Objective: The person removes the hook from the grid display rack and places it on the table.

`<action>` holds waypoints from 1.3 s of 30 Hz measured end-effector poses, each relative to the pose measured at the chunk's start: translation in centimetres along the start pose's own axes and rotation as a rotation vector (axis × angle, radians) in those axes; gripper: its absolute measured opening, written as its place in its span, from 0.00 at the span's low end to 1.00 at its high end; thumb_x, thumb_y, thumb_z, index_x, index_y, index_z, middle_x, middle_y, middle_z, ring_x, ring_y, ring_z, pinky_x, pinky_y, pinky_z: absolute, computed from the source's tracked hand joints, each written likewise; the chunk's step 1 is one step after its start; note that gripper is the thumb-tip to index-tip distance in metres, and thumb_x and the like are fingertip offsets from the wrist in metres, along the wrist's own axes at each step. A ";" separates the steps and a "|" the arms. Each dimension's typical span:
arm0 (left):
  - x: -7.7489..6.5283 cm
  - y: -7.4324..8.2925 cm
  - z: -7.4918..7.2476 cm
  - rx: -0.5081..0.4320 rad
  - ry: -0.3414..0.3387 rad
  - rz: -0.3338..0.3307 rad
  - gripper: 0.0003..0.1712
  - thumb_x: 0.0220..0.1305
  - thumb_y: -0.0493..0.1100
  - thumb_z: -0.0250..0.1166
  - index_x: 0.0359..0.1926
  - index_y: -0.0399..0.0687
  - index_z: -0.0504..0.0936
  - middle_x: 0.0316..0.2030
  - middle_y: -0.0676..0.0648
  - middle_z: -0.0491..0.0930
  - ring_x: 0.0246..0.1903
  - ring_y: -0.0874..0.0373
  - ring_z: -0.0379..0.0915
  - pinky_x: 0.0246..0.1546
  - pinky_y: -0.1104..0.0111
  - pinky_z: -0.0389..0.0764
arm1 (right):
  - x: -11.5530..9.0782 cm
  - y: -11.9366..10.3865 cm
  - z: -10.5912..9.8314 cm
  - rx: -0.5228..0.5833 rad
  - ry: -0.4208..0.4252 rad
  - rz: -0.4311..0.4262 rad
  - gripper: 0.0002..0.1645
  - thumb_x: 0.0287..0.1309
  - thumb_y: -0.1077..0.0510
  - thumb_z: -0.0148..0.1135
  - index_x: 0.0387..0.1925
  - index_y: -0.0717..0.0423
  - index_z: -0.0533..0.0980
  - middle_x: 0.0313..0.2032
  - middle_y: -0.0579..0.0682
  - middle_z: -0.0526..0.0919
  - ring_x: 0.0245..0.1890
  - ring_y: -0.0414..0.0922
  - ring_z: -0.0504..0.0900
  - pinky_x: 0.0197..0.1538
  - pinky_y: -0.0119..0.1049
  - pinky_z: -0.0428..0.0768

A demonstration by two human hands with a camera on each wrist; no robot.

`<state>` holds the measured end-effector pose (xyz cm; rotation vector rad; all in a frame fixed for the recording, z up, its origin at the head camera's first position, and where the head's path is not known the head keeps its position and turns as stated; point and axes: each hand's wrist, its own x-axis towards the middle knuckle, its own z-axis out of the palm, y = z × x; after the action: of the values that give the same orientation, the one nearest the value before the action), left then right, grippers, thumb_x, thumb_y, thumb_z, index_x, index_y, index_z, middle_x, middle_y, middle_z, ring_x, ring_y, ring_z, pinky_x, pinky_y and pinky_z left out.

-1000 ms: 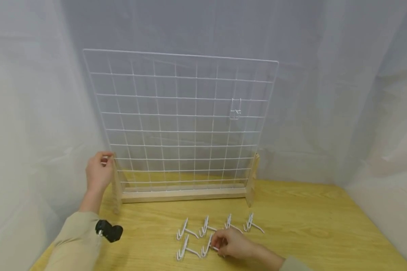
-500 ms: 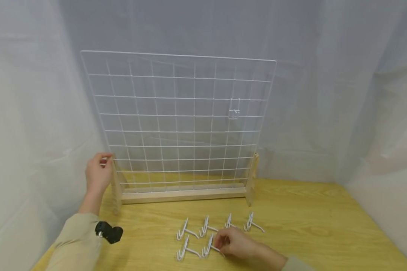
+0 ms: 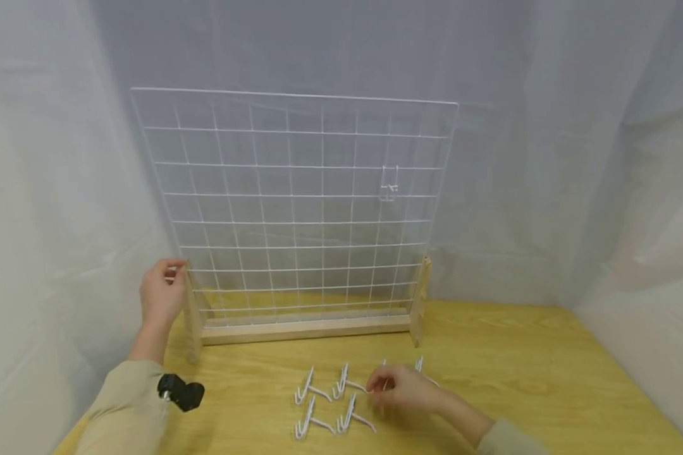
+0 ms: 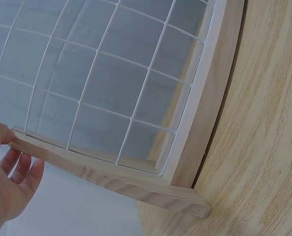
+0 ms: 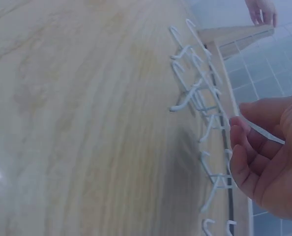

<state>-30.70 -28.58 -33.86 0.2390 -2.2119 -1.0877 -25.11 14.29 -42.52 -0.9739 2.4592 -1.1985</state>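
Observation:
At the left side of a white wire grid panel (image 3: 287,95), my left hand (image 3: 162,292) pinches the top end of the wooden stand's (image 3: 307,330) side post. In the left wrist view, the thumb is over that post (image 4: 126,189) and the fingers are below it. My right hand (image 3: 406,388) hovers over the table with loosely bent fingers and nothing between them. Around it lie several white double-pronged wire hooks, among them a front right hook (image 3: 351,415) and a front left hook (image 3: 307,420). The hand partly covers two back hooks. One hook (image 3: 389,188) hangs on the grid's upper right.
The yellow wood-grain table (image 3: 506,366) runs up to white sheeting (image 3: 546,158) at the back and sides. A black device (image 3: 180,392) is strapped to the left forearm.
My right hand has let go of the front right hook, which stays on the table, and has drawn up and to the right. The left hand keeps its place on the stand.

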 end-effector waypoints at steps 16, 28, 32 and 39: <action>-0.1 0.0 0.1 0.004 0.030 -0.011 0.15 0.66 0.34 0.49 0.50 0.33 0.75 0.40 0.33 0.73 0.38 0.46 0.68 0.36 0.61 0.66 | 1.5 -1.2 -4.3 0.005 0.033 0.014 0.10 0.59 0.65 0.56 0.41 0.67 0.76 0.29 0.57 0.79 0.23 0.43 0.75 0.24 0.32 0.75; -0.1 0.0 0.0 -0.002 0.029 -0.018 0.15 0.66 0.35 0.49 0.50 0.34 0.75 0.41 0.33 0.71 0.40 0.45 0.67 0.38 0.61 0.66 | 3.1 -2.4 -7.3 0.004 0.132 0.024 0.14 0.61 0.62 0.56 0.46 0.68 0.75 0.32 0.60 0.79 0.25 0.42 0.75 0.26 0.34 0.75; -0.1 0.0 0.0 -0.002 0.033 -0.013 0.15 0.66 0.35 0.49 0.50 0.33 0.75 0.40 0.33 0.71 0.40 0.45 0.67 0.38 0.61 0.65 | 3.8 -3.2 -8.5 0.004 0.171 0.028 0.14 0.61 0.63 0.56 0.46 0.68 0.75 0.33 0.59 0.79 0.26 0.43 0.75 0.27 0.38 0.77; -0.1 0.0 0.1 0.002 0.029 -0.007 0.15 0.66 0.34 0.50 0.50 0.33 0.75 0.40 0.33 0.71 0.39 0.44 0.67 0.37 0.61 0.65 | 4.3 -4.3 -10.4 -0.003 0.214 0.040 0.14 0.60 0.63 0.57 0.46 0.67 0.75 0.34 0.58 0.79 0.29 0.43 0.75 0.30 0.39 0.77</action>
<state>-30.64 -28.46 -33.96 0.2618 -2.1885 -1.0788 -31.26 15.90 -32.28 -0.8318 2.6289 -1.3491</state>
